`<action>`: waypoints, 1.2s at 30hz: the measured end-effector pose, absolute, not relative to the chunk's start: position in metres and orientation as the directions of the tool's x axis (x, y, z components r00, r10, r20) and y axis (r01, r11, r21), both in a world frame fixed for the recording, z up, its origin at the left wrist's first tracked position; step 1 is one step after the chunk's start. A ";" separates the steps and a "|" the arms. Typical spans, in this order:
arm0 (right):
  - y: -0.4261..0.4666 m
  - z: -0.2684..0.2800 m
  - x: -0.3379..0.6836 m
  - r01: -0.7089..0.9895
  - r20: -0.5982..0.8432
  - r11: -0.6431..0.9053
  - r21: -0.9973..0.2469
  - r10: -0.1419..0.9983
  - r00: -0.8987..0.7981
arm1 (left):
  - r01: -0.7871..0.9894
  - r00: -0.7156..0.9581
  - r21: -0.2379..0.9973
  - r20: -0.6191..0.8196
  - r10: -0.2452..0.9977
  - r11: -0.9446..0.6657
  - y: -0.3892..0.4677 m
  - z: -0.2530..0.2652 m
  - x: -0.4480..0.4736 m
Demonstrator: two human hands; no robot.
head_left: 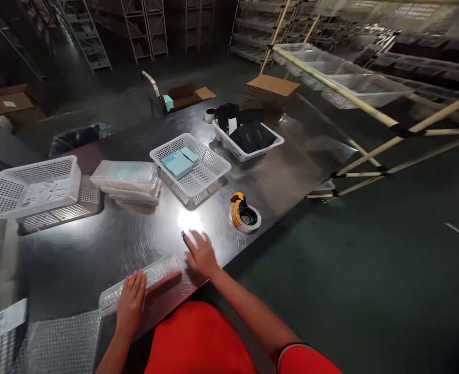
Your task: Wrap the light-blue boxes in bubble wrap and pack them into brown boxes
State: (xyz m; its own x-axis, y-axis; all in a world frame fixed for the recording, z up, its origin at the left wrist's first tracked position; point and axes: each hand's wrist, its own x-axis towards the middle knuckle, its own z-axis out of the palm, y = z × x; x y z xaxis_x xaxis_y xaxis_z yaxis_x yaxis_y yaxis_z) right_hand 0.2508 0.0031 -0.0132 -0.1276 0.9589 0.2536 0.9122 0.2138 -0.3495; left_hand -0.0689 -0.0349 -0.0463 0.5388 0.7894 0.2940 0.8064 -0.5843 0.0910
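A long, narrow package in bubble wrap [161, 271] lies near the front edge of the metal table, pale blue showing through the wrap. My left hand [131, 301] grips its left part, fingers together over the top and the thumb hidden. Just past the package's right end is my right hand [202, 255], closed around a slim black tool [186, 241] with a light tip; its exact kind is unclear. Farther right stands an orange and black tape dispenser [245, 213] with a roll of tape. A sheet of bubble wrap [64, 340] lies at lower left.
Behind are a stack of bubble-wrapped packs [127, 179], a white basket [210, 182] holding light-blue boxes, and another basket [247, 154] with black packs. A basket with papers [73, 179] sits left. A tube-frame rack [342, 91] rises beyond the table's right side.
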 end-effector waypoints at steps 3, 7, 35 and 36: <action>0.027 -0.002 0.349 0.785 0.091 -0.535 -0.311 0.806 0.585 | 0.867 0.464 0.083 0.223 0.857 -0.491 -0.039 -0.037 -0.065; 0.052 -0.011 0.414 0.695 -0.161 -0.684 -0.220 0.728 0.666 | 0.894 0.439 0.043 0.122 0.890 -0.447 -0.043 -0.015 -0.057; -0.074 0.073 0.096 0.117 -0.306 -0.409 -0.905 0.816 0.490 | 0.861 0.484 0.212 -0.067 0.872 -0.462 -0.025 0.024 -0.054; -0.074 0.073 0.096 0.142 -0.296 -0.412 -0.900 0.818 0.493 | 0.867 0.477 0.207 -0.079 0.875 -0.453 -0.020 0.028 -0.052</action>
State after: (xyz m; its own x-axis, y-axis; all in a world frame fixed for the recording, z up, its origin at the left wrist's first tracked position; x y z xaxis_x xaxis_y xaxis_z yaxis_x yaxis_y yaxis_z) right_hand 0.0960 -0.0741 0.0727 0.4930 0.8181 -0.2961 0.1421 -0.4115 -0.9003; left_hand -0.0521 -0.0198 0.0282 0.4768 0.8754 -0.0790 0.8668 -0.4534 0.2074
